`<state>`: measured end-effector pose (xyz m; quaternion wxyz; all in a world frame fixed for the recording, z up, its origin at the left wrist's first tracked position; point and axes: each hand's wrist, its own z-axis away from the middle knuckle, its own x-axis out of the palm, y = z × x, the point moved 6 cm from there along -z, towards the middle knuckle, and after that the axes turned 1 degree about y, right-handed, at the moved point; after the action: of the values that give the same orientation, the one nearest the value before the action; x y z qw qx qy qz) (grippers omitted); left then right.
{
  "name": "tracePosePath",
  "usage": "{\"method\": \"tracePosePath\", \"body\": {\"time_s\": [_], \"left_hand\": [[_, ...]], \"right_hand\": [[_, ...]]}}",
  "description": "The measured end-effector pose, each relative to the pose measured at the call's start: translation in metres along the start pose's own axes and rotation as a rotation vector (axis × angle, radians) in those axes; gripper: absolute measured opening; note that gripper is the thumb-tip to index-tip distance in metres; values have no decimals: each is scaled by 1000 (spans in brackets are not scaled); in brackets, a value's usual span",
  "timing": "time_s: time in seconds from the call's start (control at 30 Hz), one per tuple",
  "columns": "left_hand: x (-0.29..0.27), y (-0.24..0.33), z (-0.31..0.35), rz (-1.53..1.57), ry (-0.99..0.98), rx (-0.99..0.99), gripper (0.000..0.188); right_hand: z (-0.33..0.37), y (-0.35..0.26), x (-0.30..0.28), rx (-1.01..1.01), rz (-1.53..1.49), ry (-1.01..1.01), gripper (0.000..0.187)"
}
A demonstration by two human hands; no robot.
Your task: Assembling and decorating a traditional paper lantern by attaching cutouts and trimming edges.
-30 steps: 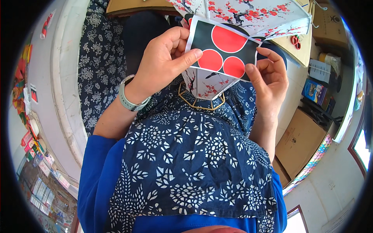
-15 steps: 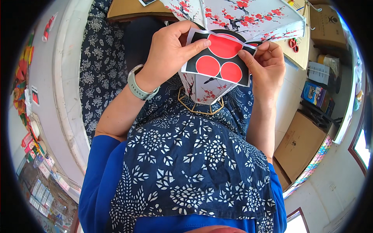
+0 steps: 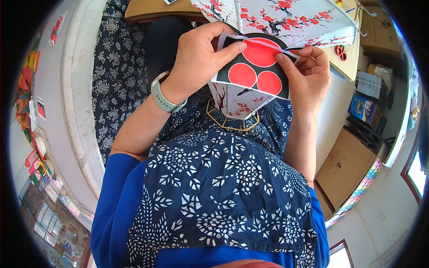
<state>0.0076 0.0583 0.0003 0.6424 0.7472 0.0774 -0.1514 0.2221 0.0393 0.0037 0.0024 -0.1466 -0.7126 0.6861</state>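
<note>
Between both hands I hold a black paper sheet (image 3: 242, 75) with red circles and white edges. My left hand (image 3: 199, 60) pinches its upper left corner, thumb on the front. At the upper right, my right hand (image 3: 310, 80) grips the edge between thumb and bent fingers. The sheet's upper edge curves over, and more black and red shows behind it. Beyond and below the sheet is a white lantern (image 3: 286, 22) painted with red blossoms and dark branches. Its narrow lower part tapers to a gold wire ring (image 3: 243, 130) at my lap. The sheet hides the lantern's middle.
Red-handled scissors (image 3: 341, 52) lie on a pale tabletop (image 3: 345, 68) at the far right. Cardboard boxes (image 3: 342, 165) and packaged items stand on the right. A dark flowered cloth (image 3: 116, 71) hangs on the left. My patterned apron (image 3: 223, 192) covers my lap.
Little differs. The sheet, both hands and the lantern sit slightly farther right in the picture, and the sheet's upper edge looks a bit more bowed. Both grips are the same.
</note>
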Motion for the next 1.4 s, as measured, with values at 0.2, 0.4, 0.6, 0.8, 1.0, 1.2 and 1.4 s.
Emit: {"method": "tracePosePath", "body": {"time_s": [0.2,0.4,0.6,0.8,1.0,1.2,1.4], "left_hand": [[1,1,1,65,23,9,21],[2,1,0,22,8,20,21],[-2,-3,-1,63,-18,-22,22],[-1,2,-2,12,-31,25,22],[0,2,-1,-36,-25,26,22],[1,1,1,-70,-73,6,23],[-1,1,-1,-49,-12,56,21]], "right_hand": [[2,0,-1,-5,-72,24,35],[1,1,-1,-8,-23,0,35],[0,0,-4,144,-140,-29,36],[-1,0,-1,18,1,-44,36],[0,0,0,16,15,-21,36],[-1,1,1,-11,-6,-19,35],[3,-4,-2,-5,-28,7,30]]}}
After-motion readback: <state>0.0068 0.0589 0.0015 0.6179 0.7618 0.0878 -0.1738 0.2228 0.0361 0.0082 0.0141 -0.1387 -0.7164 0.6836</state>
